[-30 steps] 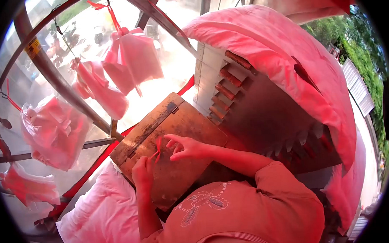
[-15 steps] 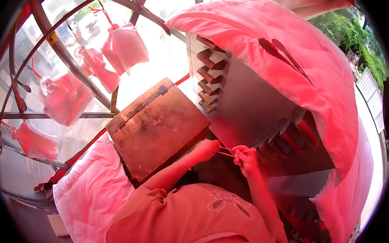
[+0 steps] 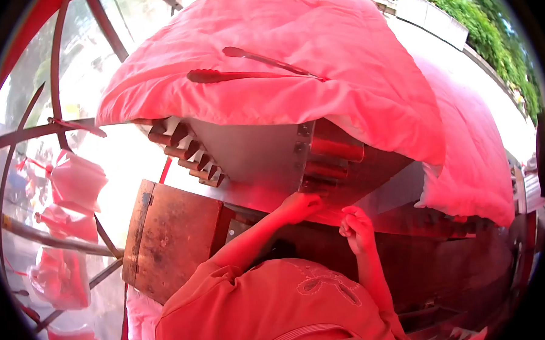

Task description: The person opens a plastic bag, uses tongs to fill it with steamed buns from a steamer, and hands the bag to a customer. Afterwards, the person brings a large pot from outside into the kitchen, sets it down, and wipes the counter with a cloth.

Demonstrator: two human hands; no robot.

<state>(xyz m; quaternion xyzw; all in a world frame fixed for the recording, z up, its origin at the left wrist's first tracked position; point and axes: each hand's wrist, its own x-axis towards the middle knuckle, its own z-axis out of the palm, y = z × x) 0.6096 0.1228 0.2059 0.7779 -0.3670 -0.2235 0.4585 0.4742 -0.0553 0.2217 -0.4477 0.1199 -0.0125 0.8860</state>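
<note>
tongs lay on the pink quilt, likely for easy reach; quilt draped the metal cabinet at far side, perhaps to hold heat. left hand bent by cabinet's near edge, right hand curled to the right; could not tell whether either grip held anything.

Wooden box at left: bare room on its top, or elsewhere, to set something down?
Bare: the wooden box's top, between hanging bags and left sleeve; the quilt right of the tongs, though soft-looking. Crowded: around the left hand and right hand, beside the brown bars.
</note>
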